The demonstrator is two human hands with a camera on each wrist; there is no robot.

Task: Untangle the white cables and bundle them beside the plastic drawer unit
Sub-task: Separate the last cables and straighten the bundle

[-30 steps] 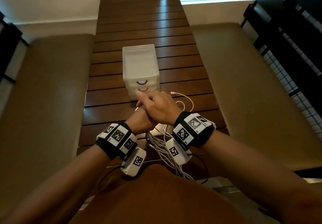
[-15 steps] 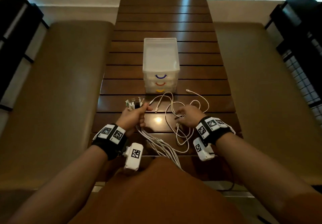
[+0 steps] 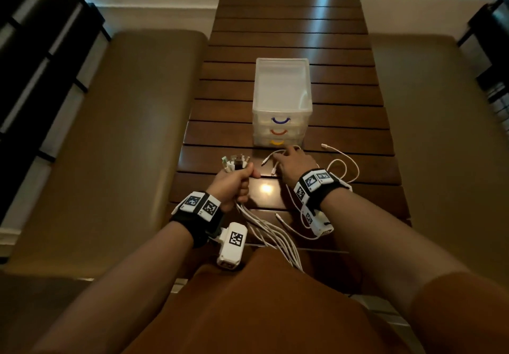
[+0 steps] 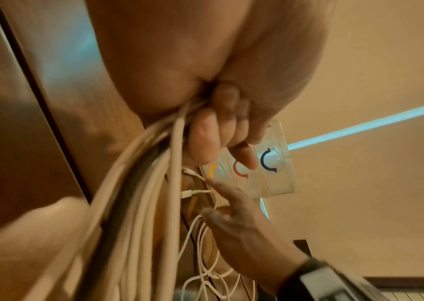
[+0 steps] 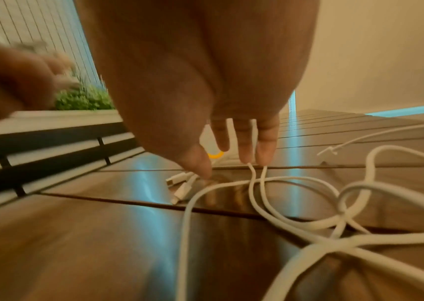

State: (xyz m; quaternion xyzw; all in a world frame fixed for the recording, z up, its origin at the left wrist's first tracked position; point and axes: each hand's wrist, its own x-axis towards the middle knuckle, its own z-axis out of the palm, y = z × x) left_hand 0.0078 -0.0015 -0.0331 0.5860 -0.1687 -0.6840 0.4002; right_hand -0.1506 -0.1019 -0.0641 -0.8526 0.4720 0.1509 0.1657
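Dim, warm light throughout, with a bluish-white strip of brightness at the far wall glaring off the glossy table (image 3: 289, 37), strong wide-angle bending at the edges, and motion blur in both wrist views

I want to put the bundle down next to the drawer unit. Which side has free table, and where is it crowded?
Bare slats lie left of the drawer unit, up to the table edge; also behind it. The right side is bare too. Crowded: the front, where loose cables loop around the right hand, and the near edge, where the left hand grips the bundle.
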